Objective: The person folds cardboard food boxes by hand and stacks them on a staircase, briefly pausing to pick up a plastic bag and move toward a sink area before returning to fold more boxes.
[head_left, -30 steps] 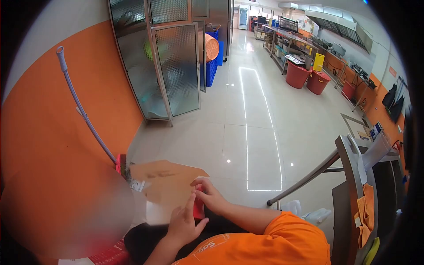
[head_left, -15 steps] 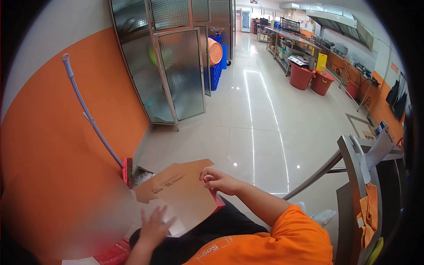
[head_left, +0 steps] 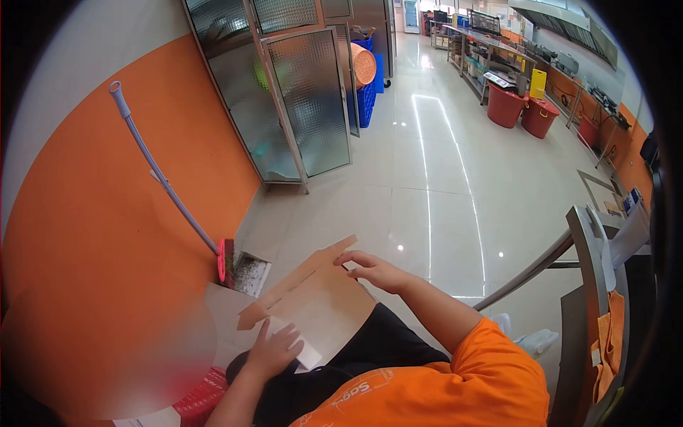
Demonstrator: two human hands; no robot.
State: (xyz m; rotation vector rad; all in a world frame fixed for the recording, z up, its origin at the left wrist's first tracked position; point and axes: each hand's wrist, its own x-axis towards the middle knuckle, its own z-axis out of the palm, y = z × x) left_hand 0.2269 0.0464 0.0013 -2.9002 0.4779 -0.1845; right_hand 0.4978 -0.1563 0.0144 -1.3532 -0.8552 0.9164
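A brown cardboard box [head_left: 331, 295], partly unfolded, rests on the person's lap, with a long flap [head_left: 299, 281] along its far side. My right hand [head_left: 370, 272] is at the box's upper right edge, thumb and fingers bent around that edge. At the lower left, my left hand [head_left: 274, 349] lies with fingers spread over a white panel [head_left: 306, 354] of the box. Part of the near edge is hidden by this hand.
A broom [head_left: 167, 185] leans on the orange wall at left, beside a floor drain [head_left: 251, 274]. A glass-doored cabinet [head_left: 309, 107] stands ahead. Metal shelving with orange cloths [head_left: 608, 341] is at right. Red packaging [head_left: 203, 398] lies lower left.
The far flap has tilted up and inward, so its printed face no longer shows. My left hand has settled on the white panel. The view has shifted slightly.
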